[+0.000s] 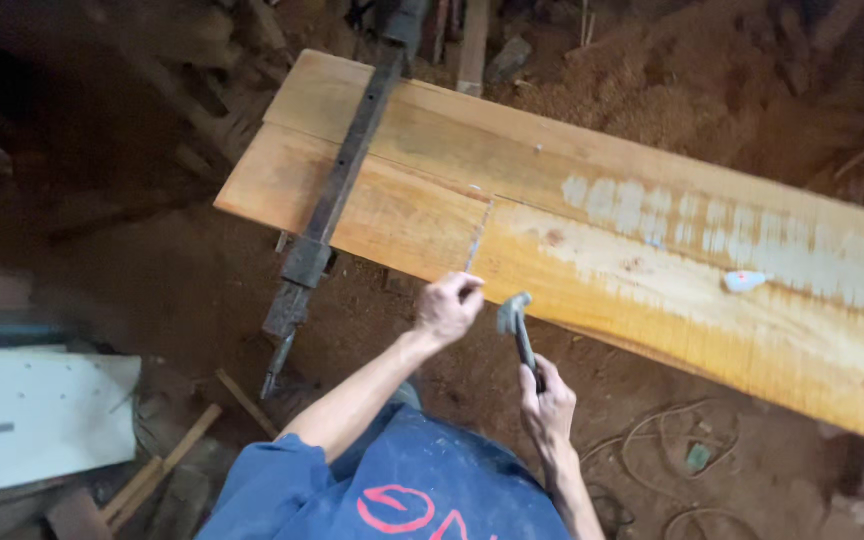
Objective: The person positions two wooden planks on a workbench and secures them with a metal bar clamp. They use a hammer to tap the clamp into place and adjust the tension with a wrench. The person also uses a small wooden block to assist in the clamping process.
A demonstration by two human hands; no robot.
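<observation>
We see our left hand point(448, 308) pinched closed at the near edge of the long wooden board point(592, 240), fingertips holding something small against the wood; we cannot tell what it is, though a thin pale line runs up the board from just above the fingers. Our right hand point(549, 400) is wrapped shut around the handle of a hammer point(518, 328). The hammer stands just right of the left hand, close to the board's edge but not touching it. Its long axis runs nearly upright in the view, handle toward us and head pointing away toward the board, tilted slightly left. The board lies diagonally, from upper left to lower right. 1 dark metal bar clamp point(332, 200) crosses its left end.
</observation>
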